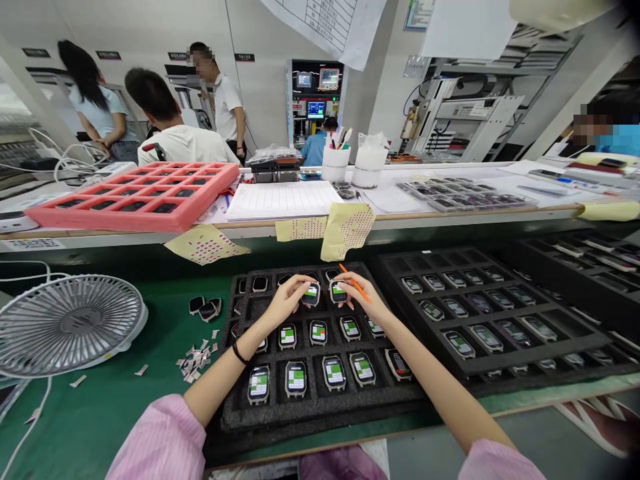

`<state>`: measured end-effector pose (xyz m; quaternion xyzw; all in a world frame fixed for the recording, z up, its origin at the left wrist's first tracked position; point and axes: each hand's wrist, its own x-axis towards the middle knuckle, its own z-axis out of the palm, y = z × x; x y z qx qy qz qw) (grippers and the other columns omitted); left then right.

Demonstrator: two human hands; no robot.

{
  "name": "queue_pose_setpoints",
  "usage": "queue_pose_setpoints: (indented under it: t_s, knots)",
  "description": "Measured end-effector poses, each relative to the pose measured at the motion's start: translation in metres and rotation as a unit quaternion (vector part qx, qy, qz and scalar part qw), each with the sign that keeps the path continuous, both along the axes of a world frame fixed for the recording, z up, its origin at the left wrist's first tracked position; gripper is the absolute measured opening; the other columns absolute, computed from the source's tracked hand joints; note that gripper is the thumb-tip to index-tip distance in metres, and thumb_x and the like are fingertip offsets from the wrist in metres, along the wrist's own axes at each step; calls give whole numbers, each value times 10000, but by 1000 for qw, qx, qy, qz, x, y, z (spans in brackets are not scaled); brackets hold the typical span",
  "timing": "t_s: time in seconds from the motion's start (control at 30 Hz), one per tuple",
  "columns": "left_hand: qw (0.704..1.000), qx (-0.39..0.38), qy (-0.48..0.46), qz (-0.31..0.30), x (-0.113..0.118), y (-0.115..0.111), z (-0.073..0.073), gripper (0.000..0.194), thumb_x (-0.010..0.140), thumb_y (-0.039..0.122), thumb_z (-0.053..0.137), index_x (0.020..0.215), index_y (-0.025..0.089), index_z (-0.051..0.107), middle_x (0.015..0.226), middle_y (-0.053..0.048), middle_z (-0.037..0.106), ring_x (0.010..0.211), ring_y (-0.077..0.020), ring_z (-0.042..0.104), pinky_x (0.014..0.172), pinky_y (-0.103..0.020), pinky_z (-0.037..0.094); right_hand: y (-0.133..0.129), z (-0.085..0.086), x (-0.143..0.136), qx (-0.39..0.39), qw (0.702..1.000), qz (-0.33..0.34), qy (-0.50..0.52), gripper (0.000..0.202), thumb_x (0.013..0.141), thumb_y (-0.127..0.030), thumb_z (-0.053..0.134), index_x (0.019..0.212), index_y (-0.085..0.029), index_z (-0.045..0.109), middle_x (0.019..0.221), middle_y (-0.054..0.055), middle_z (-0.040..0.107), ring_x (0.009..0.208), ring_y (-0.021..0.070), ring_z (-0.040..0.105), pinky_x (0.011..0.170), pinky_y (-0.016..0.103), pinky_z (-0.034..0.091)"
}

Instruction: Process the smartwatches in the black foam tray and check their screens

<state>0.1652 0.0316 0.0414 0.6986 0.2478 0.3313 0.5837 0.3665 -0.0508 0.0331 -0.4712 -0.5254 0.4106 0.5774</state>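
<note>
Evidently we grip one watch [311, 295] with the thumb and fingers of our left hand [287, 297], and a second watch [339, 292] with our right hand [361, 293], where an orange pen [356, 285] slants across the fingers. Both watches are over the far part of a black foam tray [300, 415] on the green worktop [120, 407]. Their screens face us, long axes running roughly away from us. Each shows green and white blocks inside a pale, round-cornered case.
</note>
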Motion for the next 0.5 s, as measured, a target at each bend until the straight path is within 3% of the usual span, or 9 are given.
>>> queue_pose_setpoints:
  t_s: [0.13, 0.27, 0.5]
  knots:
    - [1000, -1, -11, -20, 0, 0, -2, 430, 805, 490, 603, 1082, 163, 577, 958, -80, 655, 588, -102, 538, 363, -164, 313, 2, -2, 0, -3, 1000, 15, 7, 303, 771, -373, 687, 1001, -206, 581, 763, -2, 618, 554, 130, 627, 361, 195, 380]
    - [1000, 11, -10, -21, 0, -1, -1, 393, 790, 433, 638, 1073, 169, 575, 1017, -89, 653, 666, -117, 563, 394, -156, 335, 3, -4, 0, -7, 1000, 9, 9, 327, 742, -364, 716, 991, -206, 577, 774, -3, 620, 545, 127, 630, 353, 187, 366]
    - [1000, 13, 15, -3, -2, -1, 1, 395, 857, 503, 528, 1008, 151, 626, 795, -39, 639, 418, -37, 383, 352, -170, 270, 1, 0, 0, 6, 1000, 7, -2, 245, 845, -406, 594, 967, -194, 604, 693, -12, 598, 517, 129, 629, 366, 203, 373]
